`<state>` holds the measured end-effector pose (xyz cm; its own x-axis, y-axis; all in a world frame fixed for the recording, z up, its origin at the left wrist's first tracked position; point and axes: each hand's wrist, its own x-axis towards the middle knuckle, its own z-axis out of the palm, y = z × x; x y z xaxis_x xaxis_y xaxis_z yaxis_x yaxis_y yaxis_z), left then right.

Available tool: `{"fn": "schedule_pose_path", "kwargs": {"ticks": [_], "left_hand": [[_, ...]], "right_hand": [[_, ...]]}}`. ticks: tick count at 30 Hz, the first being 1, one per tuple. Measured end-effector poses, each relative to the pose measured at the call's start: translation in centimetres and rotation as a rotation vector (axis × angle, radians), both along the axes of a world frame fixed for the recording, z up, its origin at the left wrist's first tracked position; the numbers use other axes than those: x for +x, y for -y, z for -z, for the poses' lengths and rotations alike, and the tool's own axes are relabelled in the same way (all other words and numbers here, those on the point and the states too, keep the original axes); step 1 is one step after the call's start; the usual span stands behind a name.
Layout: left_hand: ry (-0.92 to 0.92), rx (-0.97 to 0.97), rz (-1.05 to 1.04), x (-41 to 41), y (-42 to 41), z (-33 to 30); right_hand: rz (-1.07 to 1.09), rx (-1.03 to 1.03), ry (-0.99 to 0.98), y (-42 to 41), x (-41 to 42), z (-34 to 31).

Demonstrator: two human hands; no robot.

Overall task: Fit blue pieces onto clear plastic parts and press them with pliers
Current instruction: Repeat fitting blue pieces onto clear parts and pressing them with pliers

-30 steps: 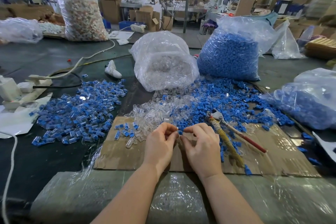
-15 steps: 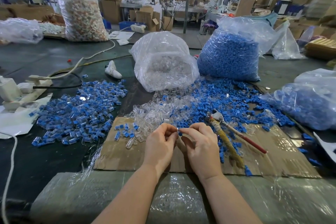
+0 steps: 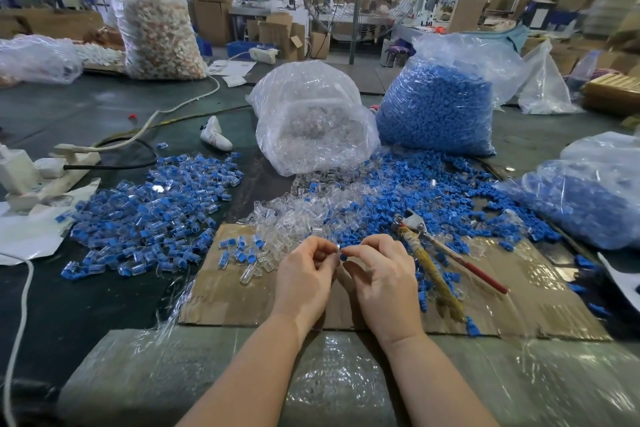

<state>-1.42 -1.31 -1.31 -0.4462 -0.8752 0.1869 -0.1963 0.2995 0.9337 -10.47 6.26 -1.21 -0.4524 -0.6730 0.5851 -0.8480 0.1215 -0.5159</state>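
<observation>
we hold one blue piece (image 3: 343, 256) in the fingers of our right hand (image 3: 382, 282), pinched between thumb and first finger. our left hand (image 3: 304, 279) pinches a small clear part (image 3: 335, 247) just beside it, and the two meet at the tips, above the cardboard sheet (image 3: 221, 288). whether the blue piece already sits on the clear part, we cannot tell; both are too small and partly hidden by the fingers. we judge that this one pair is at the fitting step, not yet pressed.

the pliers (image 3: 427, 260) lie on the cardboard to the right of our right hand, with no hand on them, so the pressing of this pair is still to come.

near our left hand lie a few joined blue-and-clear pieces (image 3: 239, 250) on the cardboard. further left on the counter (image 3: 86, 121) is a big heap of joined pieces (image 3: 149, 215), which looks like the finished work.

much is left, in our judgement. a pile of loose clear parts (image 3: 294, 218) and a wide spread of loose blue pieces (image 3: 415, 198) lie in front of us. behind them stand a bag of clear parts (image 3: 311, 128) and a full bag of blue pieces (image 3: 436, 104), and another blue bag (image 3: 588, 198) lies at the right.
</observation>
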Motion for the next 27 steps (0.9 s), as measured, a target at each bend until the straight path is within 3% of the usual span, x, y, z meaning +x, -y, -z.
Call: {"fn": "schedule_pose_path", "kwargs": {"ticks": [12,17,19,22,24,27], "left_hand": [[-0.021,0.010,-0.005,-0.1,-0.1,-0.2],[-0.037,0.043,-0.015,-0.2,0.0,-0.2],[-0.040,0.051,-0.022,-0.2,0.0,0.0],[-0.072,0.114,-0.024,-0.4,0.1,0.1],[-0.057,0.108,-0.028,-0.5,0.1,0.0],[-0.027,0.097,-0.032,-0.6,0.2,0.0]], "right_hand": [[0.012,0.050,-0.024,0.0,0.0,-0.2],[0.229,0.036,-0.089,-0.3,-0.7,-1.0],[0.398,0.163,-0.081,-0.8,-1.7,-1.4],[0.623,0.539,-0.034,-1.9,-3.6,-2.1],[0.653,0.742,0.063,-2.4,-4.9,-2.4],[0.623,0.865,0.170,-2.5,-6.0,-2.7]]}}
